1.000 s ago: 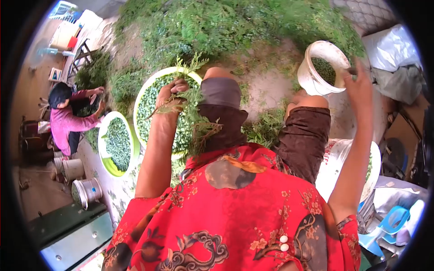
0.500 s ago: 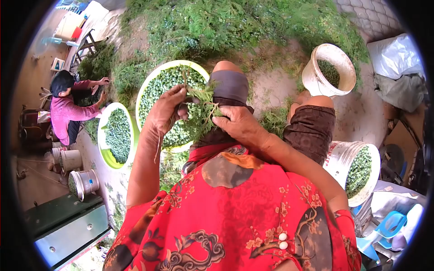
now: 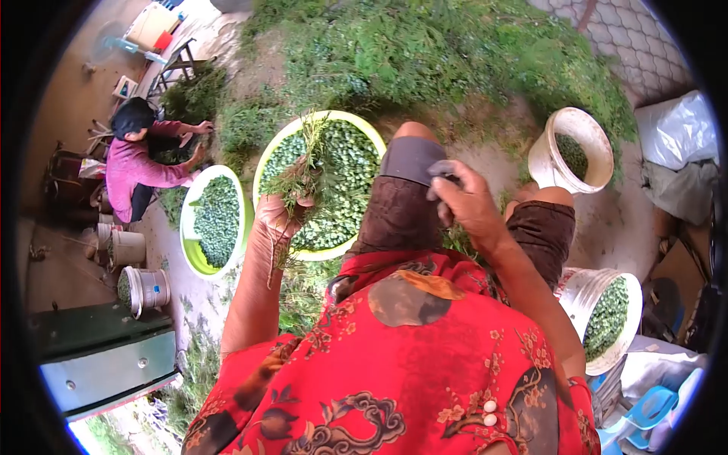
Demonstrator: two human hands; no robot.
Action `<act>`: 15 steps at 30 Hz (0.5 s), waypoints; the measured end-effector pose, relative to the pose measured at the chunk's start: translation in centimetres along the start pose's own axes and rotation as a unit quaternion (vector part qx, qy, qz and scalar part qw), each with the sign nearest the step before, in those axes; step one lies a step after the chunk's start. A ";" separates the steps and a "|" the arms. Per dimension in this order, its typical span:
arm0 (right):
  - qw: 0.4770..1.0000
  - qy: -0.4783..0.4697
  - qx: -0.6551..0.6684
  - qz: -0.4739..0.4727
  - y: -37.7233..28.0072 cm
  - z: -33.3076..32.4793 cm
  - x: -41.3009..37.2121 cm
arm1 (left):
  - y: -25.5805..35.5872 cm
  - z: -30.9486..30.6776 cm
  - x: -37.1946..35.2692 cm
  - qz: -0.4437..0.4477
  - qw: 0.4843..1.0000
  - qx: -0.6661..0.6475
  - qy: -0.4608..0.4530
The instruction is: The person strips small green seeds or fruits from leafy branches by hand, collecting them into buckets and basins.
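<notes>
My left hand [image 3: 279, 215] is closed around an evergreen sprig [image 3: 312, 140] with thin twigs and feathery leaves. It hangs over the near left side of a lime-rimmed tub [image 3: 377, 144] full of small green berry-like cones [image 3: 345, 178]. A thin twig trails down along my left wrist. Apart from the sprig, my right hand [image 3: 469, 203] hovers beside my covered knee, its fingers loosely bent and spaced; nothing shows in them. Some green cuttings [image 3: 459, 238] lie below it, between my legs.
A large heap of green branches [image 3: 425, 57] spreads ahead. A white bucket [image 3: 599, 144] stands front right; another bucket [image 3: 580, 303] of green pieces is at my right. A second tub [image 3: 246, 220] sits left, beside a co-worker [image 3: 140, 163] in pink. A green chest [image 3: 114, 364] stands lower left.
My right hand has come away from the sprig and moved right, past my knee. My left hand still holds the sprig, a little lower in the view. The whole view has shifted slightly.
</notes>
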State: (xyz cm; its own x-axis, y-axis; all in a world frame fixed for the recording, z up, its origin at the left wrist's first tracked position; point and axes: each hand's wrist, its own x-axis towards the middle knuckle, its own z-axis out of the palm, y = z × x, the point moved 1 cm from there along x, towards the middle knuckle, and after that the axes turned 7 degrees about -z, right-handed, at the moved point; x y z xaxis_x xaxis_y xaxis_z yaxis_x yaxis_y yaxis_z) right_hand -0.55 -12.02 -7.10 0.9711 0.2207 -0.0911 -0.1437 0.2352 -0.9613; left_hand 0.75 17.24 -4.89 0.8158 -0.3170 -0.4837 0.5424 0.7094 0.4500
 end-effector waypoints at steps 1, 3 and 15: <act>1.000 0.016 0.003 -0.006 0.0 -0.7 0.0 | 0.1 0.1 -0.7 0.016 1.000 -0.009 0.022; 0.999 0.031 0.011 -0.009 -0.2 -1.9 -0.1 | 0.9 -2.6 -1.8 0.027 0.998 0.040 -0.027; 0.957 0.268 0.051 -0.101 -3.2 -14.5 0.4 | 7.1 -38.9 -18.6 -0.521 0.315 0.762 0.221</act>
State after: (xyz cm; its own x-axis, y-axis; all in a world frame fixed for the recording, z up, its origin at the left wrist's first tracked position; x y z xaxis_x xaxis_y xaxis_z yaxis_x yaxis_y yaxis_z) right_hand 3.04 -26.38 -7.79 0.9354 -0.3498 -0.0522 0.0663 0.3185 -0.9456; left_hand -18.34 52.65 -21.89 0.1105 0.4803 -0.8701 0.2108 -0.8669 -0.4518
